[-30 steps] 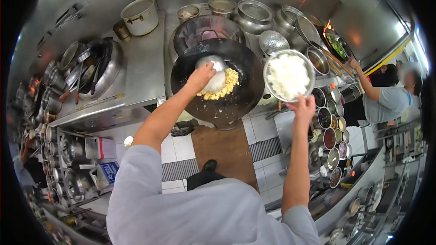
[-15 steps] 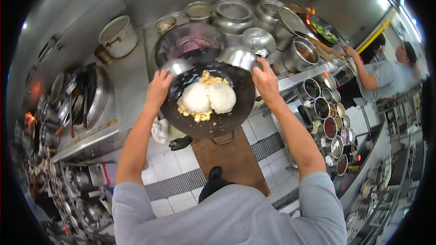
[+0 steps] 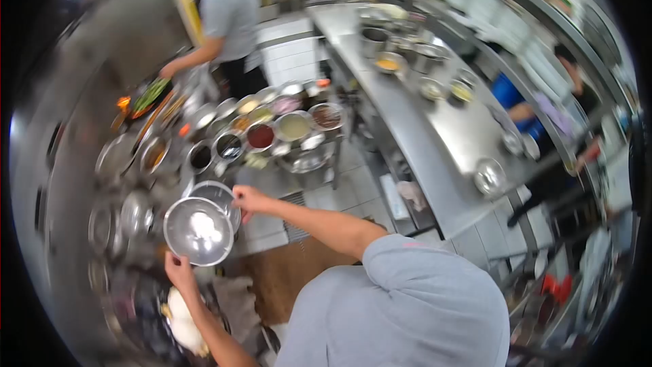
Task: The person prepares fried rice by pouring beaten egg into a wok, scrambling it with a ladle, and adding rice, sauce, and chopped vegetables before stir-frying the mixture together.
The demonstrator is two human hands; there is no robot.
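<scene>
My left hand (image 3: pixel 179 272) grips the near rim of an empty metal bowl (image 3: pixel 198 231). Pinched in my right hand (image 3: pixel 250 202) is the edge of a second metal bowl (image 3: pixel 221 197), which lies partly behind the first. Both bowls are side by side and overlap. Below my left forearm, two mounds of white rice (image 3: pixel 185 323) sit in the dark wok (image 3: pixel 146 306), with a bit of yellow egg at their edge. The wok is blurred and partly hidden by the arm.
Several sauce and ingredient pots (image 3: pixel 260 137) stand beyond the bowls. A person (image 3: pixel 231 13) in grey tends a pan of greens (image 3: pixel 149 95) at the upper left. A long steel counter (image 3: pixel 435 156) with bowls runs along the right. Another person (image 3: pixel 577 88) is at far right.
The view has swung right, away from the wok. Rice from both bowls has been tipped onto the egg, and the two emptied bowls have come together between my hands.
</scene>
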